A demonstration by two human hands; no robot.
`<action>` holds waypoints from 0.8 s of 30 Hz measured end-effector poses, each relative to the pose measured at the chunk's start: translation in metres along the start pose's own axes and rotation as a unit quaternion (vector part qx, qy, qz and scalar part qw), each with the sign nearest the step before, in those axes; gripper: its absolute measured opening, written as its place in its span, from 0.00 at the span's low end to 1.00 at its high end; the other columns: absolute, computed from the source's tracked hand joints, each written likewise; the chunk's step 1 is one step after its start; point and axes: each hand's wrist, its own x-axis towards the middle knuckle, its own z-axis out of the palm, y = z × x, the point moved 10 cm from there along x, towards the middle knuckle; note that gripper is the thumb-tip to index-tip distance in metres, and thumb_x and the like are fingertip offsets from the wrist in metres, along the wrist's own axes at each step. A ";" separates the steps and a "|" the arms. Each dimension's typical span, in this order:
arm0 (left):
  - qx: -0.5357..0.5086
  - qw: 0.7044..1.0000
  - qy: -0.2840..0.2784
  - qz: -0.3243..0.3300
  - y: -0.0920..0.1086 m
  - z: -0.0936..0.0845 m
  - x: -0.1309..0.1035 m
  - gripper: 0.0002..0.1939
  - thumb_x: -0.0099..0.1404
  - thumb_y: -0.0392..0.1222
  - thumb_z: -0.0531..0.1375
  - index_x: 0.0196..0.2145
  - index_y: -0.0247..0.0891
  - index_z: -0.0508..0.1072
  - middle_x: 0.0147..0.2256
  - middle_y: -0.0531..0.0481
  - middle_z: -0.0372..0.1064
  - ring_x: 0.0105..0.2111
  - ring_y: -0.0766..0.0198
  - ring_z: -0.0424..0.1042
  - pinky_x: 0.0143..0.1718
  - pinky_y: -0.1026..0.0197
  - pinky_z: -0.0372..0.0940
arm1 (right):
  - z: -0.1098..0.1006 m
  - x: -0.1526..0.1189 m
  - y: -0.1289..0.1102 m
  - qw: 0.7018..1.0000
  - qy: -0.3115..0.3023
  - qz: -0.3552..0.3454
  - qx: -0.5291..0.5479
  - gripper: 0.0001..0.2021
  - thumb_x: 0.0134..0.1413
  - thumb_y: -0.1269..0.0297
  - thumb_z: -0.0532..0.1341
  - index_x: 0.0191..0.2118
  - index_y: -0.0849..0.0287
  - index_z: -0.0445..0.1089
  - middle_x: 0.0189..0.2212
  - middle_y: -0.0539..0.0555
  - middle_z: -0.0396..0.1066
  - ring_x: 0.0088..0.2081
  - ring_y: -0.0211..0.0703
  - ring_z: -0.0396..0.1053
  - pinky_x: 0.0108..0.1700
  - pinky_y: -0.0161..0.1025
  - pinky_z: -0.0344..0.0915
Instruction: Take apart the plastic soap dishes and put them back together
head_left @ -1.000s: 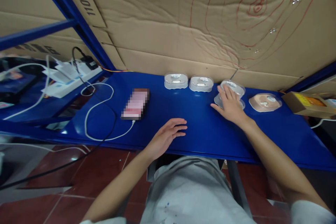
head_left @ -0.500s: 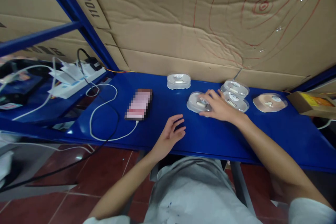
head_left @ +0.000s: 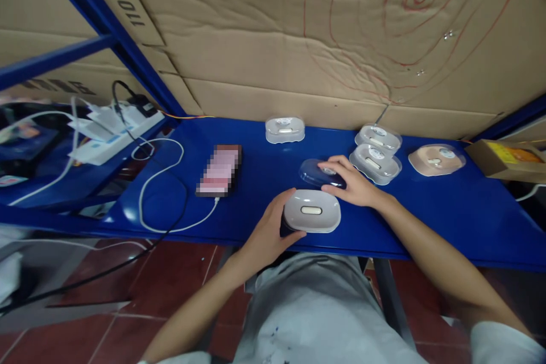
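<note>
A grey oval dish (head_left: 302,222) with a pale bar in its middle is gripped at its left side by my left hand (head_left: 271,227). Just behind it, my right hand (head_left: 356,182) has its fingers on a clear lid (head_left: 313,172), low over the blue table. Two lidded grey dishes (head_left: 375,164) overlap to the right of my right hand. A pinkish lidded dish (head_left: 430,166) is farther right. Another lidded grey dish (head_left: 285,136) stands by the cardboard at the back.
A phone (head_left: 219,170) with a white cable lies on the blue table (head_left: 251,205) at left. A power strip (head_left: 115,139) with plugs is farther left. At the right edge stands an open cardboard box (head_left: 490,162). Upright cardboard (head_left: 239,40) borders the back.
The dish and its clear lid are now apart. The dish has come forward, and my left hand has taken hold of it. My right hand remains at the lid.
</note>
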 end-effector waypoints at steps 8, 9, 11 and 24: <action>0.066 0.997 -0.023 0.019 -0.006 0.001 0.000 0.46 0.65 0.49 0.72 0.73 0.52 0.55 0.73 0.42 0.54 0.73 0.43 0.55 0.74 0.39 0.50 | -0.005 0.022 0.052 0.991 0.026 0.065 -0.116 0.28 0.68 0.46 0.61 0.67 0.54 0.66 0.67 0.66 0.62 0.72 0.70 0.56 0.70 0.72 0.54; 0.073 0.997 -0.018 0.027 -0.005 0.000 0.000 0.46 0.65 0.49 0.72 0.73 0.52 0.54 0.73 0.41 0.54 0.73 0.43 0.56 0.74 0.39 0.51 | -0.007 0.021 0.042 0.992 0.028 0.055 -0.111 0.27 0.70 0.46 0.59 0.68 0.52 0.66 0.69 0.65 0.61 0.74 0.70 0.52 0.71 0.73 0.51; 0.067 0.997 0.006 0.042 -0.004 -0.004 0.001 0.47 0.64 0.50 0.73 0.72 0.52 0.53 0.72 0.41 0.56 0.71 0.44 0.59 0.73 0.40 0.54 | -0.005 0.014 0.012 0.998 0.004 0.015 -0.069 0.28 0.71 0.45 0.58 0.71 0.48 0.63 0.72 0.61 0.59 0.76 0.66 0.49 0.73 0.70 0.48; -0.043 0.996 0.044 0.065 -0.010 -0.014 0.005 0.42 0.68 0.48 0.70 0.71 0.52 0.52 0.68 0.39 0.57 0.67 0.48 0.64 0.69 0.40 0.60 | 0.032 -0.012 -0.063 0.983 -0.104 -0.072 0.135 0.29 0.71 0.54 0.63 0.73 0.49 0.60 0.71 0.62 0.62 0.72 0.55 0.60 0.71 0.57 0.63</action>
